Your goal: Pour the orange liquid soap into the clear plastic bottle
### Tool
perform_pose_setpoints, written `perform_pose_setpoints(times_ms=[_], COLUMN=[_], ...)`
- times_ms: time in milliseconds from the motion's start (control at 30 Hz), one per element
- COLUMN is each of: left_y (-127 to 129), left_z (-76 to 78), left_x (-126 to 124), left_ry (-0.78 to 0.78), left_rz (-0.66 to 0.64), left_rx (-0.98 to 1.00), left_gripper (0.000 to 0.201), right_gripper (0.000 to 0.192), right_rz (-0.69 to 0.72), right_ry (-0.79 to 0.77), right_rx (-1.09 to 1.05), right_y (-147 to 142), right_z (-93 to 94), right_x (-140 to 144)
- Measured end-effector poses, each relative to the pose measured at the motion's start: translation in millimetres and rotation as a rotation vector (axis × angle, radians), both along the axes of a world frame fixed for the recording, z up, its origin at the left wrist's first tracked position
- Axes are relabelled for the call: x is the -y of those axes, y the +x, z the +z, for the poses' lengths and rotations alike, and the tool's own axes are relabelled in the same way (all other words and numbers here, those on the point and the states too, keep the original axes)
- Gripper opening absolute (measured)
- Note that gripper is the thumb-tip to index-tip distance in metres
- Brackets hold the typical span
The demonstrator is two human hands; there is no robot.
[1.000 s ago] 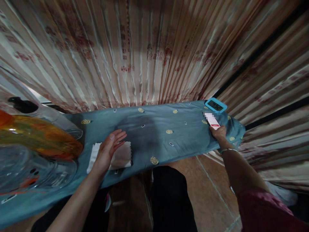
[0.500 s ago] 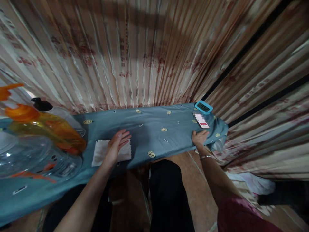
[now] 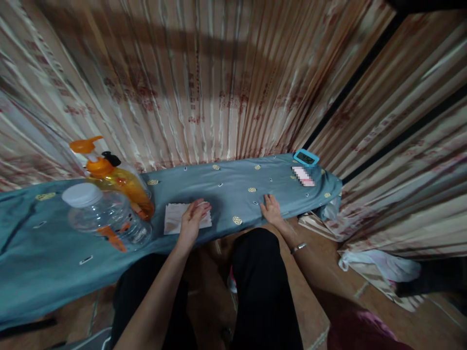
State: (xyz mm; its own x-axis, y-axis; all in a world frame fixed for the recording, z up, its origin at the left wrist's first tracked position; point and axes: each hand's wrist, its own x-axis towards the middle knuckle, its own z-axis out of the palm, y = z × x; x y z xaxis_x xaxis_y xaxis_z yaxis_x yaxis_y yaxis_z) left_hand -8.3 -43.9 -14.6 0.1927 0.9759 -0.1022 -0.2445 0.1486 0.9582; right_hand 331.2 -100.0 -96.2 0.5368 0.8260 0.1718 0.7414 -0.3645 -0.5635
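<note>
Three bottles stand together at the left end of the long surface I'm watching. The clear bottle (image 3: pixel 113 214), capped in white and printed with orange figures, is nearest to me. Just behind it I see the orange pump bottle (image 3: pixel 136 194), part-filled with amber liquid, and the black-topped bottle (image 3: pixel 111 158), mostly hidden behind that one. All of them stand on the blue-green cover (image 3: pixel 219 182), which is dotted with yellow pineapples and small pale-edged marks.

To the right of the bottles, near the cover's front edge, lies the white cloth (image 3: pixel 173 218), flat with scalloped edges. From my viewpoint the left hand (image 3: pixel 196 214) overlaps the right part of it, fingers loosely bent and parted from the thumb; I can't tell whether the palm touches the fabric. Between the two arms I see a knee in black trousers (image 3: pixel 260 272).

Farther right, the right hand (image 3: pixel 271 209) rests on the cover by the front edge, its fingers stretched out, and I see a silver bracelet (image 3: pixel 298 248) at the wrist. Beyond it, toward the right end, lies the phone (image 3: pixel 304 177), partly blocked out by pixels, with the blue-framed clock (image 3: pixel 306 157) just behind. A pleated, printed curtain (image 3: pixel 219 116) hangs along the back.
</note>
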Motion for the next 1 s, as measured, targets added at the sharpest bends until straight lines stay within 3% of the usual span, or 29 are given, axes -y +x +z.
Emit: perform_pose_setpoints(times_ms=[167, 300, 433, 567, 667, 800, 900, 1000], left_y=[-17.0, -28.5, -45.0, -68.8, -83.8, -94.3, -99.2, -103.8], left_z=[-8.5, -11.0, -10.4, -2.7, 11.1, 35.1, 49.3, 57.6], left_x=[8.2, 16.4, 34.1, 62.6, 84.8, 105.0, 106.9, 91.9], left_ry=[0.029, 0.078, 0.147, 0.216, 0.268, 0.422, 0.553, 0.524], left_rz=[0.041, 0.143, 0.233, 0.279, 0.329, 0.502, 0.681, 0.773], left_rx=[0.017, 0.023, -0.036, -0.155, -0.225, -0.356, -0.496, -0.549], left_gripper=[0.084, 0.079, 0.069, 0.058, 0.054, 0.052, 0.072, 0.101], right_gripper=[0.031, 0.033, 0.038, 0.043, 0.047, 0.047, 0.046, 0.045], right_rz=[0.254, 0.397, 0.472, 0.456, 0.426, 0.421, 0.408, 0.402], right_ry=[-0.040, 0.000, 0.106, 0.225, 0.265, 0.289, 0.285, 0.284], right_rx=[-0.252, -0.402, -0.464, -0.435, -0.371, -0.306, -0.280, -0.272], right_y=[-29.9, -88.9, -160.0, -206.3, -221.3, -226.7, -225.9, -224.9], right_z=[26.2, 33.3, 35.8, 35.9, 32.2, 28.6, 27.4, 25.1], right_x=[-30.1, -69.3, -103.3, -106.8, -95.0, -84.4, -84.2, -86.3])
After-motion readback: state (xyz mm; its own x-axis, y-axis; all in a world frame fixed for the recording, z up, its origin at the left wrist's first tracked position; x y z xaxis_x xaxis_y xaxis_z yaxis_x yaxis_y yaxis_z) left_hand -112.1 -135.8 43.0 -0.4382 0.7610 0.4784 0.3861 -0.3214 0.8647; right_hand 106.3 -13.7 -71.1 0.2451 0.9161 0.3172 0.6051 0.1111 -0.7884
